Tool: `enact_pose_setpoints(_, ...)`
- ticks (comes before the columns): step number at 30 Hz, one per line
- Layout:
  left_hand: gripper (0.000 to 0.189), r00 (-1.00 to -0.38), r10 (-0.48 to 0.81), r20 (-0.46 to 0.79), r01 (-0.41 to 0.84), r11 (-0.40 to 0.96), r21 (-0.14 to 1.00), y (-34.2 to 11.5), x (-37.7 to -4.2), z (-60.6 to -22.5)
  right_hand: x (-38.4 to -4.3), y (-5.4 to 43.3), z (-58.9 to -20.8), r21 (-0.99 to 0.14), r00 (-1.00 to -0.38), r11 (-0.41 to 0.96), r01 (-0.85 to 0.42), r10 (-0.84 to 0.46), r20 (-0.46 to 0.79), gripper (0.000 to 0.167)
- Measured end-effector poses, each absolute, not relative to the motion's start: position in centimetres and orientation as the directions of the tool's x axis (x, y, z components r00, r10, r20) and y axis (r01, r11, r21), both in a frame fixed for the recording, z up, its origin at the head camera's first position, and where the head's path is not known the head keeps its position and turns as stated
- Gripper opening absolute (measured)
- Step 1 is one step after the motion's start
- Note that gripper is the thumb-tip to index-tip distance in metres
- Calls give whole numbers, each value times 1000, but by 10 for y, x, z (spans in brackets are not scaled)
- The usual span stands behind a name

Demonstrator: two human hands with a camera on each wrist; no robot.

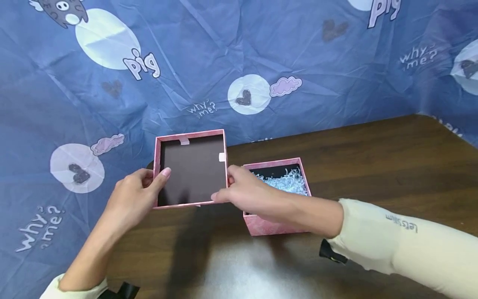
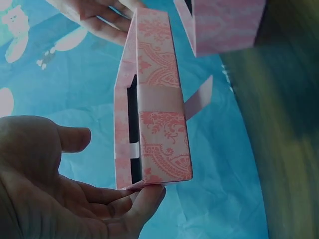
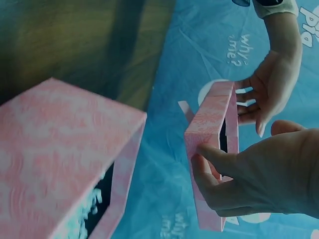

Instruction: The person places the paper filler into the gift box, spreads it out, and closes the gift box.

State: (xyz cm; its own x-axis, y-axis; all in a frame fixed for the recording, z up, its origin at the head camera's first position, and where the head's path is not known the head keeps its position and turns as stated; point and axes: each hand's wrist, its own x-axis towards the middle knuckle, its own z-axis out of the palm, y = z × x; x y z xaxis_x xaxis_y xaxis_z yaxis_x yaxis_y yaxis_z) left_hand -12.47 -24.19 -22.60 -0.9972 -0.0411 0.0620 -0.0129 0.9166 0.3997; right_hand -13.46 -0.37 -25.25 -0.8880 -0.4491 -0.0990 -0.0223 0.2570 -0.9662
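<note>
Both hands hold a pink patterned box lid (image 1: 189,135) above the table's left end, its dark brown inside facing up. My left hand (image 1: 158,174) holds the lid's left edge, with the thumb over the rim and the fingers under the lid (image 2: 159,124). My right hand (image 1: 224,189) pinches the right edge, fingers curled on the outer wall of the lid (image 3: 212,124). The matching pink box base (image 1: 274,227) stands on the table just right of the lid, under my right wrist, with white shredded paper (image 1: 286,182) in it.
A dark wooden table (image 1: 373,166) stretches right and toward me. A blue cartoon-printed cloth (image 1: 239,62) covers the back and the left side. Short pale ribbon tabs (image 2: 199,102) stick out from the lid.
</note>
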Motion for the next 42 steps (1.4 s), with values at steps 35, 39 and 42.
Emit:
enact_pose_setpoints(35, 54, -989, 145, 22, 126, 757, 641, -131, -144, -239, -130, 132, -244, -927, -910, 367, -81, -406, -81, 47)
enact_pose_setpoints(39, 52, -988, 156, 18, 129, 744, 656, -128, -145, -240, -130, 137, -246, -923, -914, 379, -74, -395, -89, 46)
enact_pose_setpoints(42, 50, -988, 155, 14, 125, 736, 665, -127, -145, -241, -130, 138, -246, -921, -916, 383, -71, -390, -91, 46)
